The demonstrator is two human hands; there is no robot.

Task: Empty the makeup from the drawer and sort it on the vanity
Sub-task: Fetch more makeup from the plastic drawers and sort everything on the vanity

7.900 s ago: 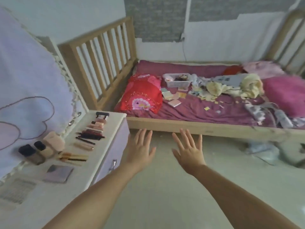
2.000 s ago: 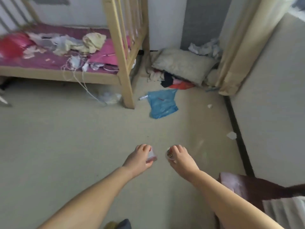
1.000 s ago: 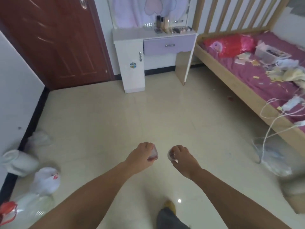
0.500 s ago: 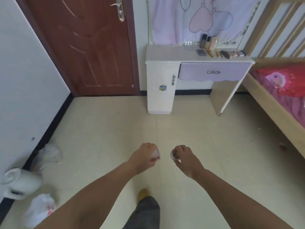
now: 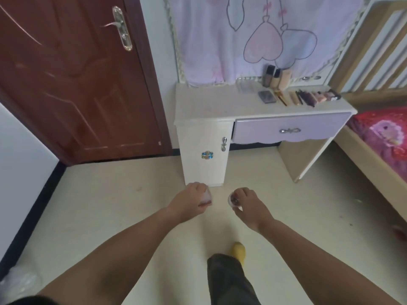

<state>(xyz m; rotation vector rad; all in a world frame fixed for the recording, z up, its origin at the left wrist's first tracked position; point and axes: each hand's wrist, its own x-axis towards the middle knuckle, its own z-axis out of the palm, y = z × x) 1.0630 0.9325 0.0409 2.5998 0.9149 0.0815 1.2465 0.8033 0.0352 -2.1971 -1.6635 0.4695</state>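
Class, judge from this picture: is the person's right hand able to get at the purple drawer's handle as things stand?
Probably not yet. The right hand is shut on a small clear item and is short of the vanity; the drawer handle lies further off. Bare floor between leaves the way free.

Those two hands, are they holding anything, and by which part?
Yes. The left hand pinches a small clear piece and the right hand a small round one, each between the fingertips; which part cannot be told.
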